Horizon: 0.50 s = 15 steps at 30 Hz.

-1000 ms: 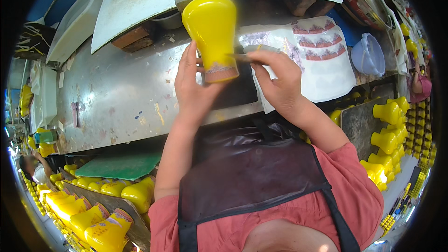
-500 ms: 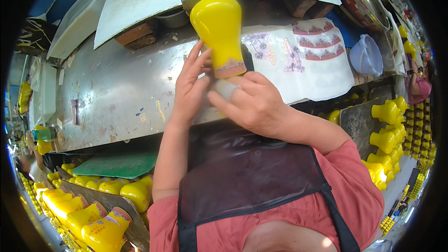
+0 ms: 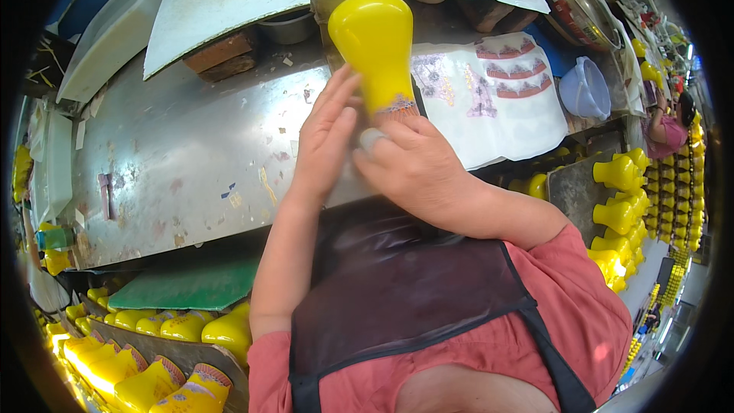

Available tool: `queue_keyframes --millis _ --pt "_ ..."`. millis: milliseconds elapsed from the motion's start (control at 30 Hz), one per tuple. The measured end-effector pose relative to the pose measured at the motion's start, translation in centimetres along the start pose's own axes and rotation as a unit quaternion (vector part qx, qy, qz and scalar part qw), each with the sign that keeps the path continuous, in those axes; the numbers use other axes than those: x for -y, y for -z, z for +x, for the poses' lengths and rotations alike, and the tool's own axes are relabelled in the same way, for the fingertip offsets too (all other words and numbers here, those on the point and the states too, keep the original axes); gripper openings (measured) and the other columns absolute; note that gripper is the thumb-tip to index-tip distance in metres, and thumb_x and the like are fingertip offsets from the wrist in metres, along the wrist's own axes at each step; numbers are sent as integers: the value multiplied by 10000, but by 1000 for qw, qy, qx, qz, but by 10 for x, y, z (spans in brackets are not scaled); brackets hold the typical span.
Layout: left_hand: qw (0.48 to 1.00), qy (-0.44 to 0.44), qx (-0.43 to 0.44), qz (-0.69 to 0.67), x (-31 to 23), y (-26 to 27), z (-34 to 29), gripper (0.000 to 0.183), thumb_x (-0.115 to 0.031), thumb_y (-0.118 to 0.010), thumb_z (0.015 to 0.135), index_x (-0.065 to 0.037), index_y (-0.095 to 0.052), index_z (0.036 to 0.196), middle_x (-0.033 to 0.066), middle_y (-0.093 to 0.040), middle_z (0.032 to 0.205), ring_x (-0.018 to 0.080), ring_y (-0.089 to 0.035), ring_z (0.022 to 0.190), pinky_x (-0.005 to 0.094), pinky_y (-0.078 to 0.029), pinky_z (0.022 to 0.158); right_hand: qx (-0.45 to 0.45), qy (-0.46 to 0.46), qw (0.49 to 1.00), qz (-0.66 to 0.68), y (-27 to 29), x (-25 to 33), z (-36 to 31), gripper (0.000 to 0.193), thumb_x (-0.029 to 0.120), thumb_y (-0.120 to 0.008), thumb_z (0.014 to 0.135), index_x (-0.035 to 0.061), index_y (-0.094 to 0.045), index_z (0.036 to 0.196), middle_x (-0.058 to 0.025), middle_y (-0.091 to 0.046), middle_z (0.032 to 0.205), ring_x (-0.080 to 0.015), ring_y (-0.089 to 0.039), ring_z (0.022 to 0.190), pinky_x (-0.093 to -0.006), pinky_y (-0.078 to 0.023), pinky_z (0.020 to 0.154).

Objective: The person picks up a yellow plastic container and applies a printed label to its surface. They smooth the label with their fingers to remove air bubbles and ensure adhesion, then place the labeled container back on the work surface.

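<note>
A glossy yellow vase-shaped bottle (image 3: 372, 38) lies with its narrow neck away from me, at a dark, worn support (image 3: 325, 4). Round its near end runs a reddish patterned band (image 3: 397, 107), partly covered by my right hand (image 3: 417, 164). That hand is closed, its fingers curled against the band, and a small pale grey piece (image 3: 372, 138) shows at them; whether it is held or worn I cannot tell. My left hand (image 3: 327, 134) is open, its fingers stretched along the bottle's left side, the fingertips at its surface.
A white decal sheet (image 3: 527, 126) with purple and red patterns lies right of the bottle on the metal table (image 3: 176, 168). Beyond it stand a pale blue bucket (image 3: 585, 90) and bricks (image 3: 222, 53) under a white board (image 3: 229, 4). Yellow bottles (image 3: 619, 214) crowd both sides.
My right hand has moved up over the patterned band, covering more of it. The left fingers remain beside the bottle. The whole view has shifted slightly.
</note>
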<state>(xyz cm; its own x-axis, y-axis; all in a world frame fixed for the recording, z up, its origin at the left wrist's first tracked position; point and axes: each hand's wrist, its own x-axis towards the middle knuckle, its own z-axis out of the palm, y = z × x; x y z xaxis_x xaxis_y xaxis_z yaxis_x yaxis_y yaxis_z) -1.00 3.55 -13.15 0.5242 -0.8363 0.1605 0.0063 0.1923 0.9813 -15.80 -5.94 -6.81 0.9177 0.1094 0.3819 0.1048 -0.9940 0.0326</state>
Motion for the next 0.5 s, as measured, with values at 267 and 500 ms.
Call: queue_keyframes --millis 267,500 --pt "995 -37 -22 89 3 -7 4 594 -62 -683 895 -70 -547 1474 105 -441 1569 176 -578 1161 322 -483 1001 -43 -369 916 152 24 -24 -14 224 120 -737 885 68 -681 1096 -162 -738 863 -313 -730 740 -372 -562 664" --pt "972 -82 -94 201 2 -33 6 741 -62 -716 804 -87 -468 1502 158 -424 1500 244 -590 1136 372 -504 983 -12 -429 889 161 21 -35 -25 243 205 -703 918 69 -651 1111 -169 -708 796 -284 -705 645 -360 -519 588"
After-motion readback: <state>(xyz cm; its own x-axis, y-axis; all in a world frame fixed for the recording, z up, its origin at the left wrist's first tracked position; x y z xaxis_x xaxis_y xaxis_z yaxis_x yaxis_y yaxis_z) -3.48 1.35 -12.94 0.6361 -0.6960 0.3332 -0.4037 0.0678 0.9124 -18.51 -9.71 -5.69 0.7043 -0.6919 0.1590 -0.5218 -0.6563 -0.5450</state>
